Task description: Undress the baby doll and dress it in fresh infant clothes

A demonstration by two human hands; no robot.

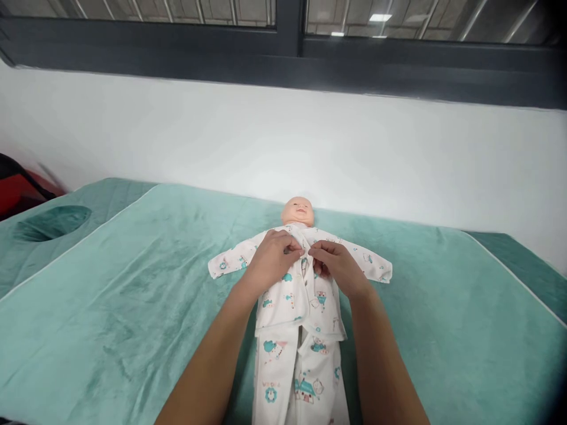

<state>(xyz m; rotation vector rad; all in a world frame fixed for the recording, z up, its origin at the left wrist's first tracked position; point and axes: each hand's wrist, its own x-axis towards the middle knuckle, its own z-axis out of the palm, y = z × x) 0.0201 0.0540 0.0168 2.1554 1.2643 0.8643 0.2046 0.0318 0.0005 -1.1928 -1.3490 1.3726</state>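
Observation:
A baby doll (297, 211) lies on its back in a white printed jacket (283, 304) and matching trousers (305, 378). Both sleeves stretch out sideways, and the front edges of the jacket meet along the middle of the chest. My left hand (277, 254) pinches the jacket front near its opening, thumb and fingers together. Just across the opening, my right hand (334, 260) pinches the other front edge. The fingertips of both hands nearly meet below the doll's neck. Any fastener between them is too small to make out.
Under the doll spreads a green padded cover (146, 295) with pale piping and an oval hole (53, 223) at the left. Behind it rises a white wall (248, 136) below a dark window frame (287, 47). A red and black object (18, 186) stands at the far left.

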